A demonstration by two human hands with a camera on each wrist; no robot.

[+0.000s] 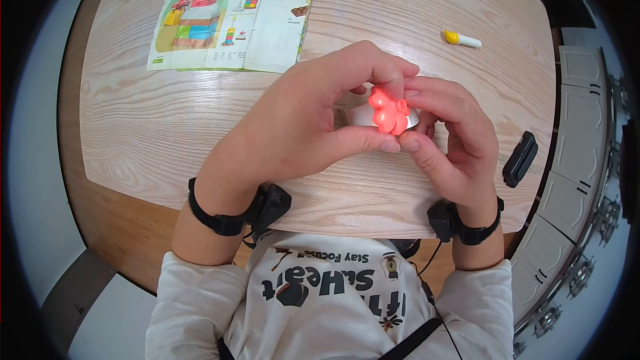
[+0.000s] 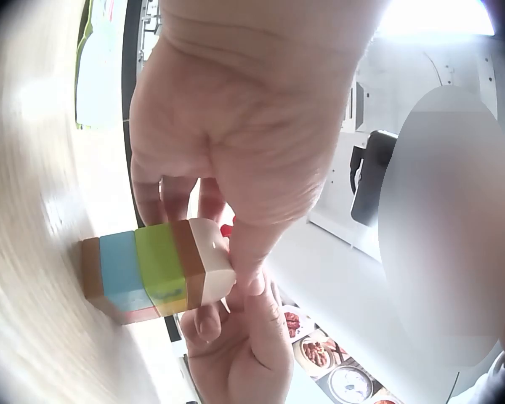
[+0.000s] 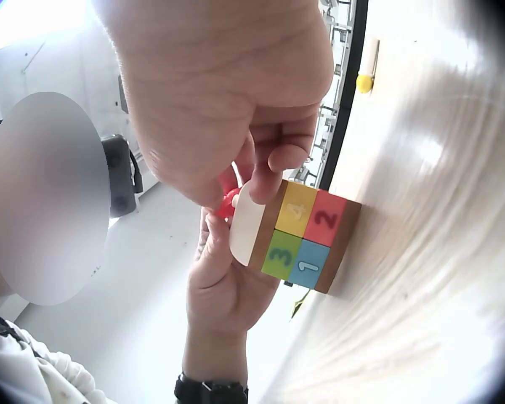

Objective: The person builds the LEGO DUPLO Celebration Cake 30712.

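Observation:
A stack of blocks stands on the table: brown base, blue [image 2: 122, 269], green [image 2: 160, 261], yellow [image 3: 296, 209] and red [image 3: 326, 217] blocks with numbers, a brown layer, then a white rounded top [image 3: 247, 223]. On the white top is a red flower-like piece [image 1: 389, 112]. My left hand [image 1: 293, 110] pinches the red piece from the left, thumb along its near edge. The right hand [image 1: 457, 133] holds its other side with thumb and fingers, both thumb tips almost meeting. In the head view the hands and red piece hide the coloured blocks.
A printed instruction sheet [image 1: 233, 17] lies at the back left of the wooden table [image 1: 140, 127]. A white stick piece with a yellow tip [image 1: 463, 39] lies at the back right. Near the right edge rests a black device [image 1: 520, 159].

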